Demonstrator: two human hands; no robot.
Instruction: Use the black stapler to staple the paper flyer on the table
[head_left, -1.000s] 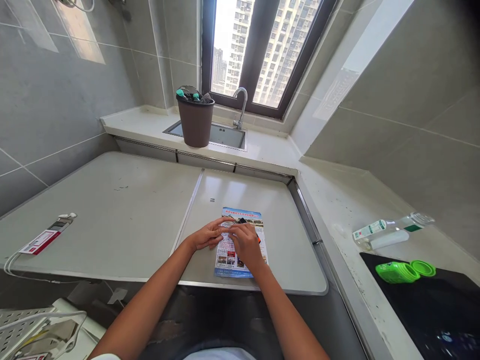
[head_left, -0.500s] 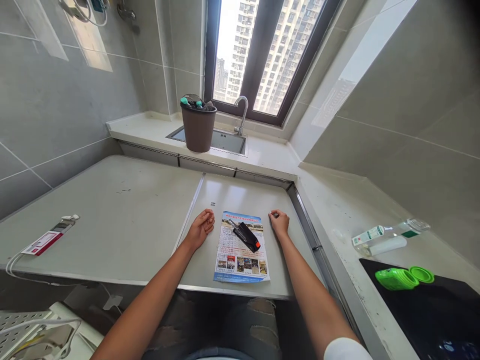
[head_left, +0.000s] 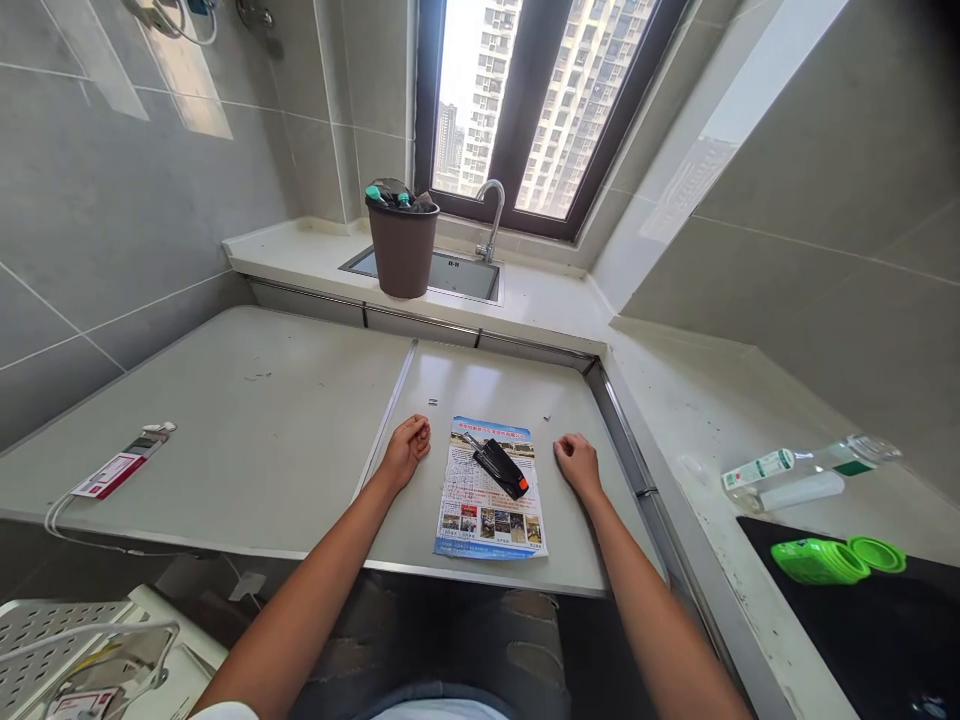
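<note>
My left hand (head_left: 407, 450) rests on the table left of a printed flyer (head_left: 491, 540), its fingers curled in and nothing visible in them. On the flyer's other side my right hand (head_left: 577, 462) lies closed, knuckles up, with no object showing. A black object (head_left: 500, 468) with an orange-red end and a thin metal piece sticking out lies slantwise on the flyer, touched by neither hand. Beyond my left hand are small metal-looking strips (head_left: 433, 402). A tiny dark piece (head_left: 547, 418) sits past my right hand, too small to name.
A brown bin (head_left: 403, 250) with bottles stands by the sink (head_left: 469, 280) and tap. On the right counter lie clear bottles (head_left: 810, 475) and an open green container (head_left: 821, 562) on a black panel. A white-and-red box (head_left: 118, 472) with a cable is at left.
My right hand has drawn back toward me and right, away from the tiny dark piece, which now lies apart on the table. My left hand's fingers have curled in more.
</note>
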